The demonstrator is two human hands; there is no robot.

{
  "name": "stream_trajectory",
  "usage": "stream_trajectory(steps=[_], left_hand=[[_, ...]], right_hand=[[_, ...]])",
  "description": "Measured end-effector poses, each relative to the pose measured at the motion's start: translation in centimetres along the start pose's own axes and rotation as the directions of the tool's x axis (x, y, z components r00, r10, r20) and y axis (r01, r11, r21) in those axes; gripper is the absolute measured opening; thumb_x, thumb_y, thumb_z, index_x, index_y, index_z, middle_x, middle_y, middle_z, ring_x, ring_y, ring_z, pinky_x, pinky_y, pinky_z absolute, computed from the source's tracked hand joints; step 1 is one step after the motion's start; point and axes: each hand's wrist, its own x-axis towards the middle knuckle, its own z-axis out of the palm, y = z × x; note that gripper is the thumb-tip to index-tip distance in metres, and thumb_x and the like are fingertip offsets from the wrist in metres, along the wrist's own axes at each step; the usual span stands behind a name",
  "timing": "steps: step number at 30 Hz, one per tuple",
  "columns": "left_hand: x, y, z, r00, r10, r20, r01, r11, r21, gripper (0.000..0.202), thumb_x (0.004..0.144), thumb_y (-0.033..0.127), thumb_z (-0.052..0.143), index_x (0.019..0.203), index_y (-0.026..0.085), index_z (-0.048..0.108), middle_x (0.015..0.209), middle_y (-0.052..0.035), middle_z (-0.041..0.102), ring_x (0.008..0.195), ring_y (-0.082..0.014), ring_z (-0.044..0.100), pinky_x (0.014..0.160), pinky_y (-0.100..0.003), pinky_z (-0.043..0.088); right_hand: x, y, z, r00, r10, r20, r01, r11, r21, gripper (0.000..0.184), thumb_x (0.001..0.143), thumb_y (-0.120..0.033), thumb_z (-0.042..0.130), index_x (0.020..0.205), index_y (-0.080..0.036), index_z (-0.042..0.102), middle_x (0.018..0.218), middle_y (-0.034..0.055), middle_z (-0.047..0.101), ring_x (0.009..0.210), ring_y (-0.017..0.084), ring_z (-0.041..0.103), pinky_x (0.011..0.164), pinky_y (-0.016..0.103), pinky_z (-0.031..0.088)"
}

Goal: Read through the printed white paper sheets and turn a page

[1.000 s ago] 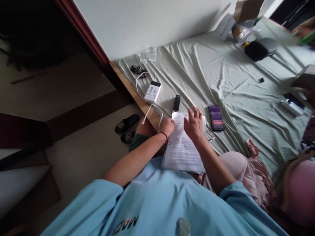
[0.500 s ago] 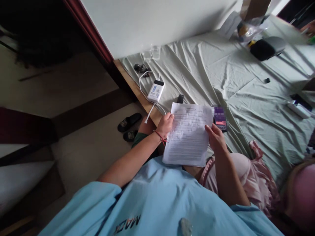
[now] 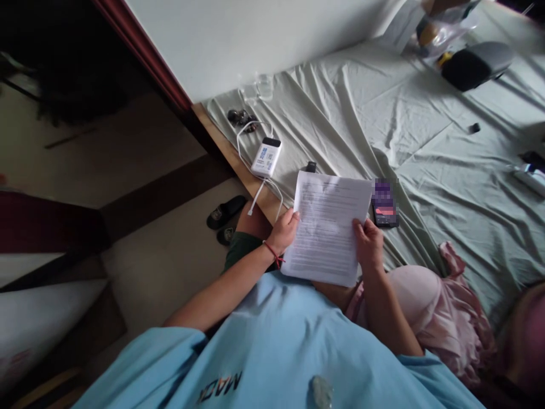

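Hands, left hand and right hand, pinch printed sheet edges above bed.

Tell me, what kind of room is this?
Probably a bedroom at home. A wrinkled pale green bedsheet covers a bed by the wall, slippers sit on the floor, and both hands hold a printed paper over it.

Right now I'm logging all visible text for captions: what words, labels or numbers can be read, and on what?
"MAC", seen upside down and cut off: shirt.
Paper, held by left hand and right hand: print too small.
Power bank label: blurred.
Phone screen: blurred.
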Motion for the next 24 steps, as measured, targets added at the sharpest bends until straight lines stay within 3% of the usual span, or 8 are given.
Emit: stream_trajectory(steps=[4, 12, 18, 24], left_hand=[[0.4, 0.0, -0.4, 0.999, 0.052, 0.005, -0.052, 0.976, 0.21, 0.024, 0.1, 0.028, 0.045, 0.078, 0.02, 0.048, 0.068, 0.0002, 0.053, 0.065, -0.0147, 0.047, 0.064, -0.029, 0.036], [0.1, -0.4, -0.5, 0.987, 0.144, 0.07, -0.16, 0.908, 0.386, 0.03, 0.1, 0.04, 0.038, 0.077, 0.022, 0.042, 0.064, 0.0001, 0.048, 0.061, -0.0156, 0.046, 0.062, -0.031, 0.032], [0.1, -0.9, 0.0, 0.979, 0.203, 0.003, -0.179, 0.856, 0.485, 0.029, 0.099, 0.04, 0.034, 0.078, 0.023, 0.041, 0.067, -0.0019, 0.05, 0.063, -0.0175, 0.047, 0.064, -0.033, 0.031], [0.1, -1.0, 0.4, 0.984, 0.179, -0.017, -0.146, 0.85, 0.506, 0.03, 0.1, 0.038, 0.034, 0.075, 0.023, 0.037, 0.065, -0.0005, 0.047, 0.062, -0.0168, 0.045, 0.064, -0.032, 0.033]], right_hand=[[-0.1, 0.1, 0.1, 0.999, -0.01, -0.039, 0.007, 0.998, -0.065, 0.043, 0.091, -0.058, 0.055, 0.089, -0.016, 0.066, 0.07, -0.001, 0.058, 0.065, 0.014, 0.048, 0.061, 0.025, 0.039], [0.0, 0.1, -0.5, 0.994, -0.029, -0.11, 0.014, 0.991, -0.13, 0.041, 0.093, -0.056, 0.052, 0.078, -0.019, 0.059, 0.063, -0.0036, 0.05, 0.059, 0.012, 0.041, 0.058, 0.025, 0.033], [-0.3, -0.7, -0.8, 0.971, -0.107, -0.212, 0.061, 0.976, -0.21, 0.035, 0.092, -0.053, 0.057, 0.093, -0.019, 0.065, 0.077, 0.0012, 0.066, 0.065, 0.015, 0.056, 0.067, 0.028, 0.043], [-0.2, -0.4, -1.0, 0.977, -0.08, -0.196, 0.034, 0.974, -0.224, 0.027, 0.087, -0.047, 0.06, 0.082, -0.02, 0.061, 0.072, 0.0001, 0.063, 0.065, 0.015, 0.055, 0.068, 0.028, 0.043]])
